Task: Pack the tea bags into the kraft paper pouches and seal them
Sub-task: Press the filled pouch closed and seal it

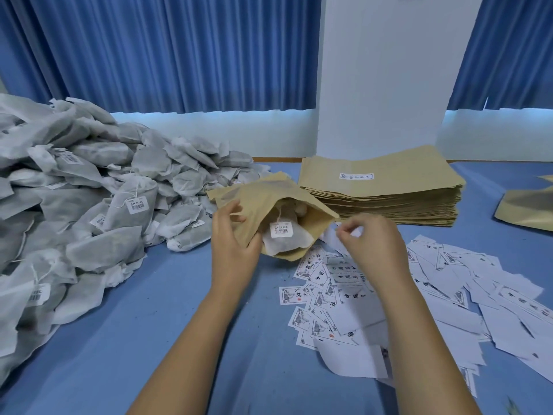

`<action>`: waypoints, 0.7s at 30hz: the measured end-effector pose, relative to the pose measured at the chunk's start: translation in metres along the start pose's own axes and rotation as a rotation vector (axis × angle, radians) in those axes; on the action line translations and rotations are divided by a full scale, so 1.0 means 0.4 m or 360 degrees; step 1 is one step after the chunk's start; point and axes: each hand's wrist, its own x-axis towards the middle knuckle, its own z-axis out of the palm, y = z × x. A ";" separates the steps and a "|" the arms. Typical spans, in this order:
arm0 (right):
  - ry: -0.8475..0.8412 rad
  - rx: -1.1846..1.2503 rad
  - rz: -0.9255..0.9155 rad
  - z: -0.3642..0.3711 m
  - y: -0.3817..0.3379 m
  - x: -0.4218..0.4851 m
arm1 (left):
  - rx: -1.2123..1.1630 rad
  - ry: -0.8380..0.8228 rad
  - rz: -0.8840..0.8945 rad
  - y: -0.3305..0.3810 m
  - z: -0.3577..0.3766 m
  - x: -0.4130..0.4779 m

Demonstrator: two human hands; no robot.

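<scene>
Left hand (pixel 233 244) curled round kraft pouch (pixel 260 202), tea bag (pixel 285 239) half out of mouth above blue table (pixel 179 295); right hand (pixel 374 244) pinching white slip (pixel 356 232), apparently. Risk: bag slipping out, blocking seal.

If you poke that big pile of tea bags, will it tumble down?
Probably a few slide: the tea bags lie loosely heaped on a slope. They look soft and crumpled, so likely slump, not roll.

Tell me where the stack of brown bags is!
Head view: the stack of pouches lies right of centre, far across the table, before the white pillar, beyond the right hand.
</scene>
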 end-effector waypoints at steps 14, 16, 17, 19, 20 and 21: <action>-0.0229 0.0000 -0.0699 0.137 -0.082 -0.046 | 0.0010 0.0332 0.0285 0.041 -0.014 -0.009; -0.0235 -0.0029 -0.0752 0.135 -0.077 -0.049 | -0.0002 0.0386 0.0215 0.037 -0.021 -0.004; -0.0187 -0.0101 -0.0815 0.132 -0.078 -0.054 | 0.0001 0.0412 0.0191 0.035 -0.022 -0.002; -0.0102 -0.0236 -0.0885 0.133 -0.086 -0.062 | 0.0020 0.0442 0.0188 0.037 -0.021 -0.002; -0.0061 -0.0261 -0.0897 0.137 -0.088 -0.066 | 0.0025 0.0432 0.0206 0.039 -0.020 -0.004; -0.0008 -0.0242 -0.0884 0.139 -0.090 -0.066 | 0.0020 0.0400 0.0240 0.040 -0.020 -0.006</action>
